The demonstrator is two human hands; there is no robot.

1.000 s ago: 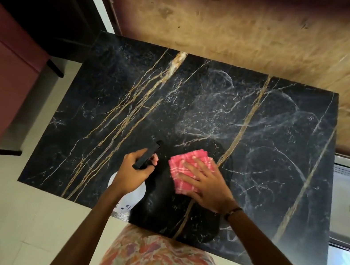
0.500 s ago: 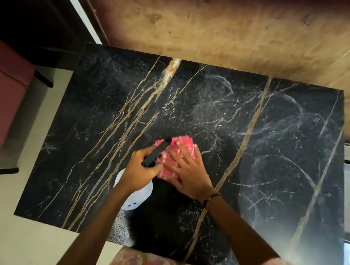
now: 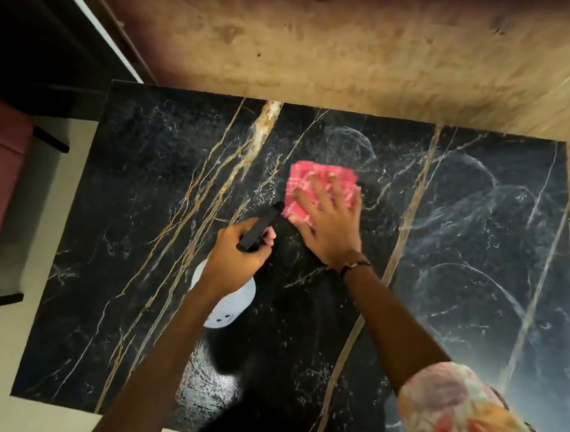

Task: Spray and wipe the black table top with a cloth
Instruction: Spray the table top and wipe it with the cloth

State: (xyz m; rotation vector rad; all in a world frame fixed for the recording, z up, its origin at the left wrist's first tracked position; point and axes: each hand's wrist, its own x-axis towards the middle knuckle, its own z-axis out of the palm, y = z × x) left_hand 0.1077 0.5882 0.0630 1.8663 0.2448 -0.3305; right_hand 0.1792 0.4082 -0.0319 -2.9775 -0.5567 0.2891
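Head view: your right hand [image 3: 328, 219] lies flat, fingers spread, pressing a folded pink checked cloth [image 3: 313, 186] onto the black marble-look desk [image 3: 137, 266] with gold veins. Cloth sits toward the far edge, about mid-width. Hand is splayed on top of it, not clenched round it.

Your left hand [image 3: 235, 264] is wrapped tight round the neck of a white plastic spray bottle [image 3: 234, 302] with a black trigger head [image 3: 260, 226], held just above the desk, nozzle pointing toward the cloth. Can't tell if a finger is on the trigger.

Step, as I read it: wiping, bottle on standby. Curved pale smear arcs [image 3: 464, 224] show on the right half. The left half shows no arcs, so it looks unwiped; hard to be sure under the glare.

Next move probably calls for:
- keep the palm flat so the cloth doesn't bunch or slide out
- work toward the left half and near edge
- lift the bottle clear of the wipe path, or spray ahead of the cloth, not onto your hand
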